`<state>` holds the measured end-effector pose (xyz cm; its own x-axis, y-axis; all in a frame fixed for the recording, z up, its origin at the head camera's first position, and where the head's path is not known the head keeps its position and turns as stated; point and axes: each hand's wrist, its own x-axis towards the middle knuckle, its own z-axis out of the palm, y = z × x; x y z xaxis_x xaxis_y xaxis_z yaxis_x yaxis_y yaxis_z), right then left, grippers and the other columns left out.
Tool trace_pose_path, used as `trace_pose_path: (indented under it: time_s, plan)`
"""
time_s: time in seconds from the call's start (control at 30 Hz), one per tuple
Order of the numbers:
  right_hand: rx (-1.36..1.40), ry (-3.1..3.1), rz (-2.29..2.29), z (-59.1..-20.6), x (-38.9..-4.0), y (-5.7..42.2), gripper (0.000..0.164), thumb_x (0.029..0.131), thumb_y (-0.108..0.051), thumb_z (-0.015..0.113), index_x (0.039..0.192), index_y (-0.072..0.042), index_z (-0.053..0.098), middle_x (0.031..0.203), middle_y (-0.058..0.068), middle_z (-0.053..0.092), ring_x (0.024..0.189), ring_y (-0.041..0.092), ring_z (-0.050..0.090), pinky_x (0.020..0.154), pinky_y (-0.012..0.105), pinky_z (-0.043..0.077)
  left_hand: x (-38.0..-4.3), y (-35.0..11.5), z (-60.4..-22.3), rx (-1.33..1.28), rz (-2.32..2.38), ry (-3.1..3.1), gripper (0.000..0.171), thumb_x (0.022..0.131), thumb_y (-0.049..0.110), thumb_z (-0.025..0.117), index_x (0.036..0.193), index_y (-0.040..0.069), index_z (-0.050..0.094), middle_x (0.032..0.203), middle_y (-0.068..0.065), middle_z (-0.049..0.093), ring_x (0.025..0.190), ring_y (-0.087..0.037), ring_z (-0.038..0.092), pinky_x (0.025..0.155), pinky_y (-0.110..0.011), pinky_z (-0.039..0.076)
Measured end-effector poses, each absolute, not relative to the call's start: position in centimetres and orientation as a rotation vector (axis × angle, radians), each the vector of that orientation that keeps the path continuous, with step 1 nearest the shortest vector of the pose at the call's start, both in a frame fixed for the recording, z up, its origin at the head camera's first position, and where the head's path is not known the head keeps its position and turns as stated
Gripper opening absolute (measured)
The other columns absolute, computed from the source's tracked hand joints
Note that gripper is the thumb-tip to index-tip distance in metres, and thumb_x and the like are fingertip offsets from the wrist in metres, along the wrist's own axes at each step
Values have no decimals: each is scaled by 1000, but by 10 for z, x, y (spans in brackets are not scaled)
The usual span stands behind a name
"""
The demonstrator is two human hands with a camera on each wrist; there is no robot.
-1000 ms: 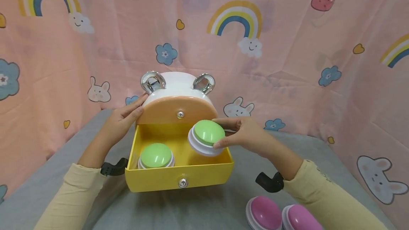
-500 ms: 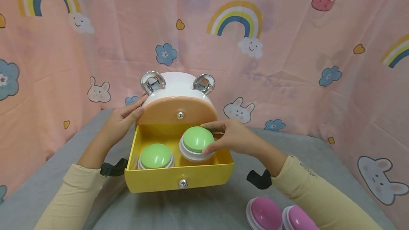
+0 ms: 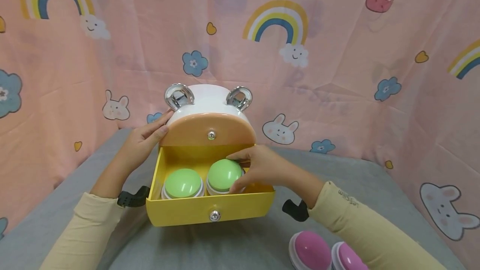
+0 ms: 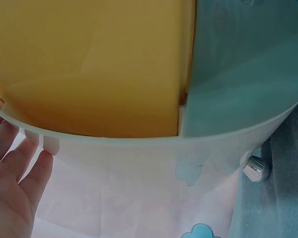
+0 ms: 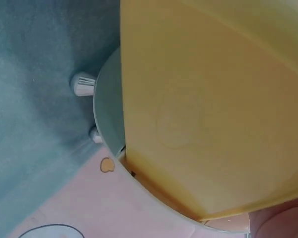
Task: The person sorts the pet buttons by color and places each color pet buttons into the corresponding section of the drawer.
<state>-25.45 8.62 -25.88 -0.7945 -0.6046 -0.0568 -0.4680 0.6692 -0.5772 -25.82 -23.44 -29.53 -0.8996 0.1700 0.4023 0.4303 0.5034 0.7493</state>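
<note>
A white bear-eared box [image 3: 210, 95] with silver ears and an orange upper drawer front stands on the grey cloth. Its yellow lower drawer [image 3: 211, 207] is pulled out. Inside, at the left, sits a green domed button with a white base [image 3: 183, 184]. Beside it to the right is a second, like green domed button [image 3: 224, 176], its right side pinched by my right hand [image 3: 264, 168] between thumb and fingers. My left hand [image 3: 140, 141] rests along the box's left side, fingers nearly straight, thumb at the front edge. In the left wrist view, fingertips [image 4: 39, 171] touch the white shell.
Two pink domed buttons lie at the front right: a darker one [image 3: 311, 250] and a lighter one [image 3: 348, 257], partly behind the right sleeve. A pink patterned curtain [image 3: 337, 107] hangs behind the box. Short silver feet [image 5: 83, 84] show under the box.
My right hand has moved left and down, bringing its green button into the drawer next to the other one. The left hand and the box have stayed in place.
</note>
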Motion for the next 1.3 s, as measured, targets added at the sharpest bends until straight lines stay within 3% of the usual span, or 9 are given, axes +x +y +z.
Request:
trace_pose_path:
  time_s: [0.2, 0.73, 1.03, 1.3]
  plan:
    - [-909, 2643, -774, -261, -256, 83, 71, 69, -34, 92, 132, -13, 66, 116, -3, 73, 107, 12, 67, 98, 32, 56, -258, -234, -295, -518, -1350, -2464, 49, 106, 36, 45, 154, 31, 37, 163, 4, 30, 153, -28, 25, 121, -59, 25]
    - [-992, 2630, -686, -259, -257, 78, 69, 71, -30, 90, 132, -8, 65, 119, 1, 72, 106, 14, 66, 101, 38, 55, -257, -235, -296, -515, -1328, -2459, 49, 106, 35, 45, 154, 28, 38, 163, 1, 31, 152, -30, 26, 121, -60, 26]
    - [-970, 2609, -609, -256, -261, 77, 62, 72, -27, 90, 127, -9, 68, 109, -3, 72, 97, 11, 64, 96, 29, 56, -257, -235, -295, -515, -1334, -2474, 49, 106, 36, 46, 154, 30, 37, 163, 2, 30, 153, -29, 25, 121, -60, 25]
    - [-930, 2618, -561, -255, -261, 75, 55, 73, -20, 89, 124, -7, 70, 107, -1, 74, 98, 16, 67, 99, 35, 56, -258, -234, -295, -530, -1351, -2465, 49, 106, 35, 45, 154, 30, 37, 163, 3, 29, 153, -28, 24, 121, -60, 24]
